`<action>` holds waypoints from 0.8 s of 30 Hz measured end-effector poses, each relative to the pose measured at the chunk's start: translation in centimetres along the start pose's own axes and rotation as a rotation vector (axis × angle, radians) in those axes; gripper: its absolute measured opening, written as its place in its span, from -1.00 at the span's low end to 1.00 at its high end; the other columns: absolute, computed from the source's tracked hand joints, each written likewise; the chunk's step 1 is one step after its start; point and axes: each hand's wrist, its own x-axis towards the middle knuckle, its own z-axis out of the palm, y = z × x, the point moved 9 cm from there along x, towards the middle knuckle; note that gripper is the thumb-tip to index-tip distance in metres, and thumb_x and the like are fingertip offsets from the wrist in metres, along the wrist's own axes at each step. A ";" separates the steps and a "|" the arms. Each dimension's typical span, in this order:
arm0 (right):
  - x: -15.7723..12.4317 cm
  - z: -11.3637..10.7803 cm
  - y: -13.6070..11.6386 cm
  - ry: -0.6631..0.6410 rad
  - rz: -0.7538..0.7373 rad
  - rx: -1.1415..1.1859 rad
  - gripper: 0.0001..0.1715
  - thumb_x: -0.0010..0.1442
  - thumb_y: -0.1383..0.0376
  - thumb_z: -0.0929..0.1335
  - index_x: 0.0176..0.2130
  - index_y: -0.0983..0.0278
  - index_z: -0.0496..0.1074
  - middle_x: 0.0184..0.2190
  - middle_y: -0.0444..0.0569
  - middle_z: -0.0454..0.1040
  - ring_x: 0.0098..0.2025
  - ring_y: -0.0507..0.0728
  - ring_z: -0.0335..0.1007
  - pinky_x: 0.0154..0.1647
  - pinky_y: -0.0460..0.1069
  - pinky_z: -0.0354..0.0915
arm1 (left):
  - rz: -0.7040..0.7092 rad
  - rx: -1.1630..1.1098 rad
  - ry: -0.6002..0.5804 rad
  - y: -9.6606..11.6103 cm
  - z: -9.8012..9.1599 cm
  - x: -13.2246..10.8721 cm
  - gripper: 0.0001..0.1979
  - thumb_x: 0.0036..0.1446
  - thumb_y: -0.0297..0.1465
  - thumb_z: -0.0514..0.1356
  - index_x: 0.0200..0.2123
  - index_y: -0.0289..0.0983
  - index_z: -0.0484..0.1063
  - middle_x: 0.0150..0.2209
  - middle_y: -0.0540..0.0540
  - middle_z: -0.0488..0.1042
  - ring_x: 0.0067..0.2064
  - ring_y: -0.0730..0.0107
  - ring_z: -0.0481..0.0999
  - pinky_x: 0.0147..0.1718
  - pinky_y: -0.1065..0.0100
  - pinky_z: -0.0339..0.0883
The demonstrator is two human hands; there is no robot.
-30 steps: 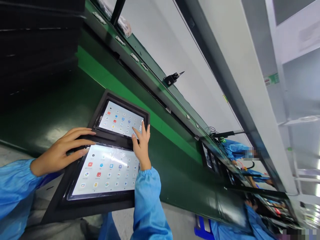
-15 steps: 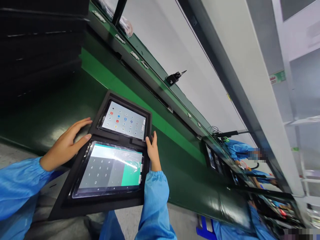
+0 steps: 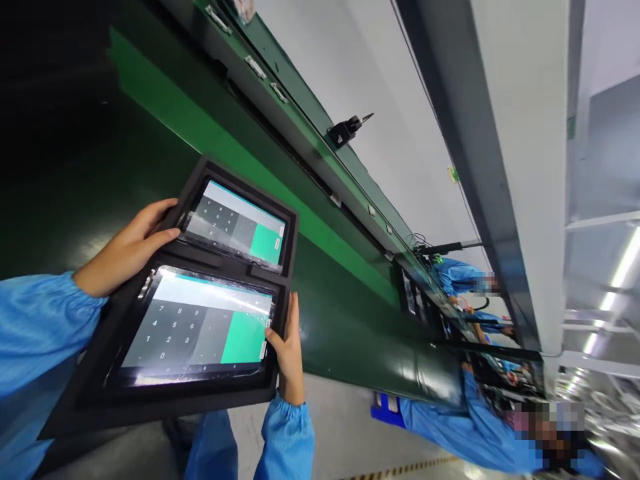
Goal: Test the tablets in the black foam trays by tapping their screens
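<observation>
A black foam tray (image 3: pixel 150 400) holds two tablets side by side. The near tablet (image 3: pixel 195 327) and the far tablet (image 3: pixel 235 223) both show a grey keypad with a green block. My left hand (image 3: pixel 125 250) grips the tray's left edge, thumb on top beside the far tablet. My right hand (image 3: pixel 287 347) clasps the tray's right edge, thumb resting at the near tablet's corner. Both sleeves are blue.
A dark green conveyor belt (image 3: pixel 350 320) runs under the tray toward the right. Its green side rail (image 3: pixel 300 113) carries a small black sensor (image 3: pixel 345 130). Other people in blue coats (image 3: pixel 450 413) work along the belt at the right. A blue crate (image 3: pixel 385 407) sits on the floor.
The far tablet's screen has switched from an icon page to the keypad. My right hand slid down the tray's right edge and both hands now grip the tray, which has come nearer.
</observation>
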 end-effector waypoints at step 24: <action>-2.2 0.9 -0.6 -0.093 -0.018 -0.003 0.27 0.17 0.18 0.46 0.47 0.03 -0.42 0.53 -0.09 -0.32 0.54 0.19 -0.41 0.49 0.28 -0.27 | 0.718 0.722 -0.266 1.2 -0.3 -12.5 -0.39 0.25 -0.26 0.08 0.33 0.30 0.12 0.43 0.20 0.06 0.45 -0.01 0.05 0.43 -0.12 -0.06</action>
